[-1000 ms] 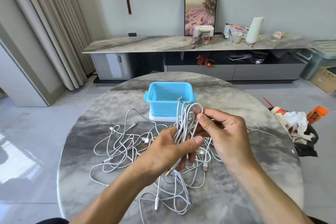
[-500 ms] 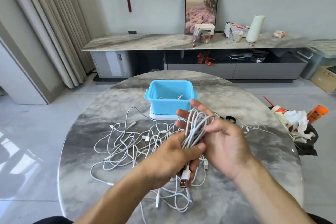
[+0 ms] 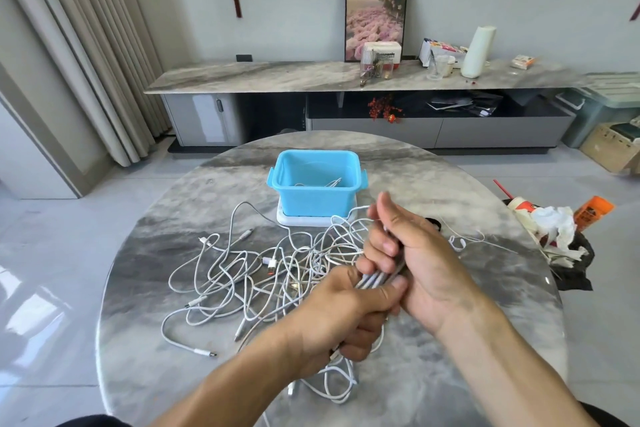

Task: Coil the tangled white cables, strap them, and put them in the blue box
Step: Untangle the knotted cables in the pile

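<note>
At 9 o'clock on the marble table (image 3: 450,340), tangled white cables (image 3: 242,274) are left loose. At centre, a coiled cable bundle (image 3: 375,279) is gripped by the left hand (image 3: 343,319); since a moment ago its upper loops have been folded down and are now clasped by the right hand (image 3: 412,253), so strapping seems near. At 12 o'clock waits the blue box (image 3: 313,198).

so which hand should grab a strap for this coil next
Right, probably. The left hand grips the coiled cable firmly; the right hand only steadies its top and is nearer the black strap.
</note>
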`<move>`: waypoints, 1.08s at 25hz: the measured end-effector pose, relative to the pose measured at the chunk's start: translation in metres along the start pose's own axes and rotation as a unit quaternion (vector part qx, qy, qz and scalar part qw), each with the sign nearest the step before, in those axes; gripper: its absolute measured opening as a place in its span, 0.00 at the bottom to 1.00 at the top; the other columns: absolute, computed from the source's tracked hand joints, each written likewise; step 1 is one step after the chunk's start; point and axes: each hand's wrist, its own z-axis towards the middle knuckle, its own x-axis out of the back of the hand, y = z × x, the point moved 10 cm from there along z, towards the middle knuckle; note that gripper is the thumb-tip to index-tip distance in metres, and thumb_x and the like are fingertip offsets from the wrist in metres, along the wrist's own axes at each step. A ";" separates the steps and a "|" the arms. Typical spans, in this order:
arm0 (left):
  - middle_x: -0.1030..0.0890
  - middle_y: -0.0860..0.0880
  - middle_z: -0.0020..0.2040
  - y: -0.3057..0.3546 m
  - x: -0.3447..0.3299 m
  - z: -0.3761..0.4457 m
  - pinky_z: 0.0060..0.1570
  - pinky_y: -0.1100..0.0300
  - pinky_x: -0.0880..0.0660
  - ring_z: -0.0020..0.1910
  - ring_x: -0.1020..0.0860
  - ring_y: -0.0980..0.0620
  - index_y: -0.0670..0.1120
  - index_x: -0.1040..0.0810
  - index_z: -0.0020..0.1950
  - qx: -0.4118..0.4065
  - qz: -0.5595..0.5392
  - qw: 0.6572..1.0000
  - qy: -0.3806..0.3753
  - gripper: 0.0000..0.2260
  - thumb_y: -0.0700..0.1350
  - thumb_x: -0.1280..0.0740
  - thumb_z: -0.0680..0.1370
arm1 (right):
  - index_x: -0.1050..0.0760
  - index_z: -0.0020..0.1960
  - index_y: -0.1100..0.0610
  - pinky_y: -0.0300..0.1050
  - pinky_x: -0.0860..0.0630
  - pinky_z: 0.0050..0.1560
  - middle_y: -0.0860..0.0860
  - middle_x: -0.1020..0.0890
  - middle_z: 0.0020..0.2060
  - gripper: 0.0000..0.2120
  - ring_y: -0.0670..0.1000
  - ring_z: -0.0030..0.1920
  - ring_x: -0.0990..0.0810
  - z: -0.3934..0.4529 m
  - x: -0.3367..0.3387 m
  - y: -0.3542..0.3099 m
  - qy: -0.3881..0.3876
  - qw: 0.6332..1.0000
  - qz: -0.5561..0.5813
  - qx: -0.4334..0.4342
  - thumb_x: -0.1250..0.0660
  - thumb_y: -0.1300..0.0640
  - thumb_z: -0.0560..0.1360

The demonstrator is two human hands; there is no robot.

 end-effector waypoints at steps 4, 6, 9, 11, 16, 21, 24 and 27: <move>0.41 0.51 0.27 -0.001 -0.017 -0.002 0.22 0.69 0.46 0.21 0.43 0.58 0.47 0.30 0.36 0.008 -0.045 0.998 -0.047 0.12 0.53 0.35 0.74 | 0.39 0.30 0.52 0.38 0.42 0.21 0.48 0.43 0.19 0.24 0.46 0.17 0.45 0.000 0.015 -0.004 0.067 0.997 -0.020 -0.032 0.38 0.40 0.77; 0.39 0.51 0.28 -0.001 -0.023 -0.001 0.23 0.66 0.35 0.22 0.39 0.58 0.46 0.28 0.40 -0.006 -0.087 0.992 -0.090 0.11 0.51 0.36 0.77 | 0.40 0.28 0.52 0.37 0.40 0.21 0.48 0.41 0.20 0.24 0.46 0.17 0.43 0.001 0.018 -0.006 0.062 0.997 -0.004 -0.044 0.38 0.45 0.79; 0.29 0.47 0.30 -0.005 -0.029 -0.003 0.36 0.52 0.18 0.25 0.26 0.53 0.43 0.27 0.44 0.001 -0.148 0.976 -0.157 0.07 0.46 0.34 0.79 | 0.39 0.28 0.53 0.40 0.30 0.23 0.48 0.39 0.23 0.23 0.47 0.20 0.37 0.000 0.009 -0.006 0.018 0.998 0.038 -0.051 0.38 0.47 0.79; 0.22 0.45 0.35 -0.006 -0.033 -0.006 0.31 0.58 0.20 0.27 0.22 0.52 0.43 0.26 0.46 0.022 -0.163 0.966 -0.198 0.05 0.44 0.34 0.79 | 0.37 0.29 0.54 0.40 0.31 0.22 0.48 0.38 0.22 0.22 0.46 0.19 0.37 -0.004 -0.002 -0.009 -0.037 0.997 0.045 -0.043 0.39 0.46 0.78; 0.31 0.51 0.31 -0.010 -0.039 -0.012 0.19 0.73 0.40 0.22 0.35 0.62 0.45 0.27 0.46 0.062 -0.149 0.956 -0.243 0.06 0.46 0.32 0.78 | 0.39 0.28 0.53 0.37 0.51 0.20 0.46 0.43 0.19 0.26 0.45 0.18 0.51 -0.015 -0.018 -0.007 -0.108 0.992 0.034 -0.062 0.43 0.41 0.80; 0.33 0.52 0.32 -0.024 -0.041 -0.013 0.21 0.70 0.40 0.25 0.40 0.59 0.45 0.28 0.44 0.110 -0.174 0.947 -0.247 0.13 0.55 0.39 0.79 | 0.44 0.24 0.52 0.34 0.52 0.20 0.46 0.46 0.17 0.28 0.45 0.17 0.51 -0.011 -0.004 0.000 -0.056 0.994 0.021 -0.092 0.39 0.42 0.78; 0.36 0.52 0.30 -0.025 -0.035 0.005 0.18 0.70 0.46 0.23 0.43 0.60 0.46 0.29 0.41 0.090 -0.192 0.970 -0.119 0.18 0.59 0.43 0.81 | 0.45 0.25 0.51 0.34 0.49 0.18 0.46 0.47 0.18 0.27 0.45 0.16 0.48 0.004 0.022 -0.009 0.032 0.997 0.024 -0.067 0.39 0.45 0.77; 0.39 0.51 0.28 -0.024 -0.006 0.017 0.20 0.70 0.49 0.21 0.45 0.58 0.46 0.30 0.39 0.017 -0.039 0.996 0.080 0.19 0.58 0.45 0.82 | 0.45 0.26 0.51 0.36 0.46 0.19 0.47 0.46 0.20 0.27 0.46 0.17 0.48 0.014 0.047 -0.005 0.130 0.990 0.026 -0.037 0.39 0.41 0.78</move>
